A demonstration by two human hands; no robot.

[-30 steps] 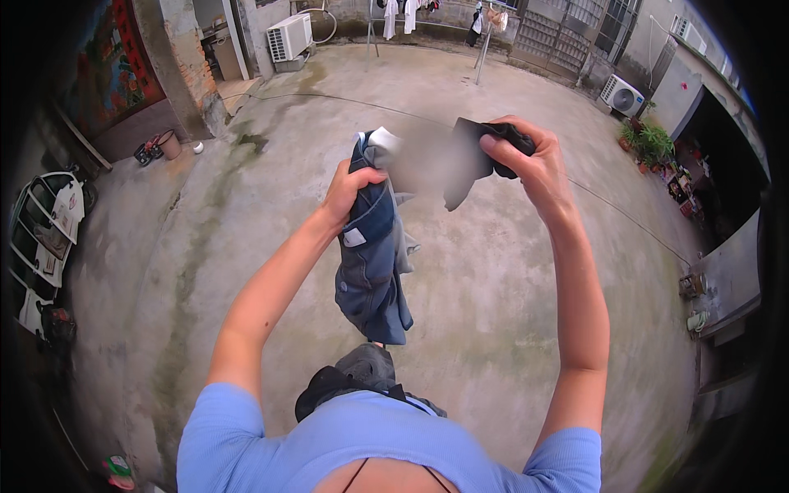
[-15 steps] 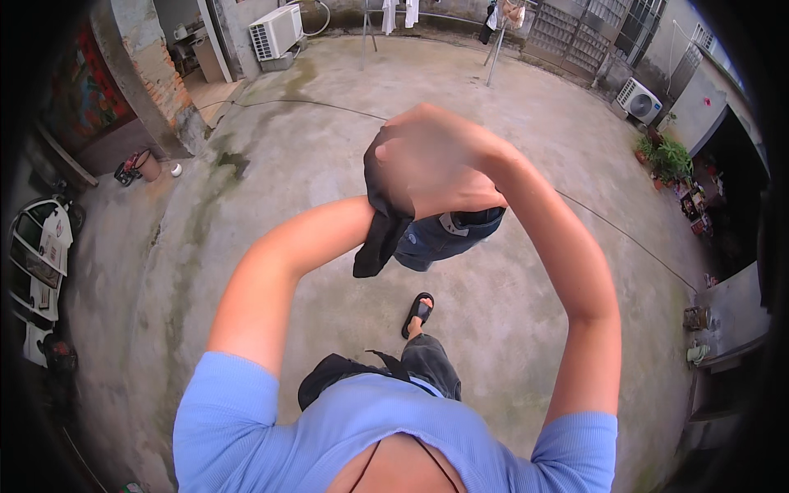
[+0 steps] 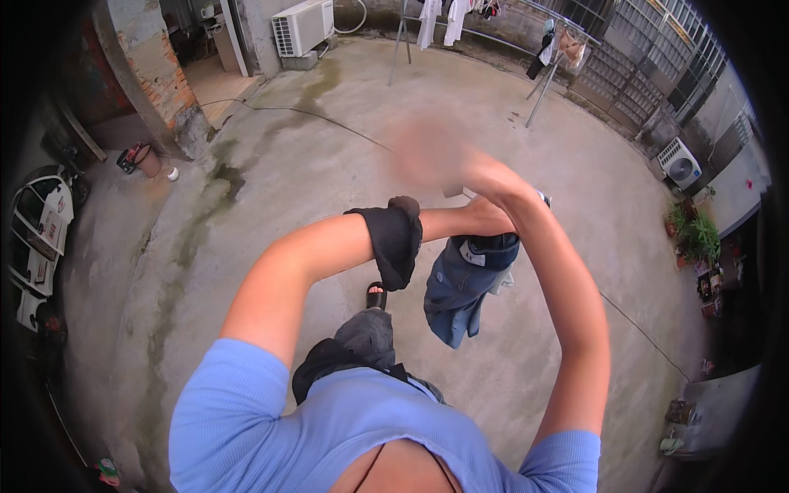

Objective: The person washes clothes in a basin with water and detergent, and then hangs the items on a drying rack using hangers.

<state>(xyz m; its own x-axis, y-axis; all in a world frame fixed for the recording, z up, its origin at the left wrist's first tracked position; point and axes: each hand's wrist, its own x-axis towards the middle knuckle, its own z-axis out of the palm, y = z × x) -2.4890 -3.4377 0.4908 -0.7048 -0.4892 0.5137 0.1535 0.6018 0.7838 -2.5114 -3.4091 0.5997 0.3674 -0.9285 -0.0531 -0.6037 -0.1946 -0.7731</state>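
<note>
My left hand (image 3: 486, 217) is closed on a bundle of dark blue denim (image 3: 460, 287) with a white label, which hangs below it to the right of centre. A black cloth (image 3: 393, 251) is draped over my left forearm. My right hand (image 3: 431, 152) is smeared into a blur above that forearm, so I cannot tell what its fingers hold. My right forearm crosses over my left wrist.
I am walking on concrete (image 3: 246, 287). A drying rack (image 3: 534, 107) with hanging clothes stands ahead, beside an air-conditioner unit (image 3: 300, 33). Another unit (image 3: 680, 164) and potted plants (image 3: 699, 234) are at the right. A white vehicle (image 3: 41, 230) stands at the left.
My left hand has moved to the right with the denim. My right hand has crossed leftward, and the black cloth it held now hangs over my left forearm.
</note>
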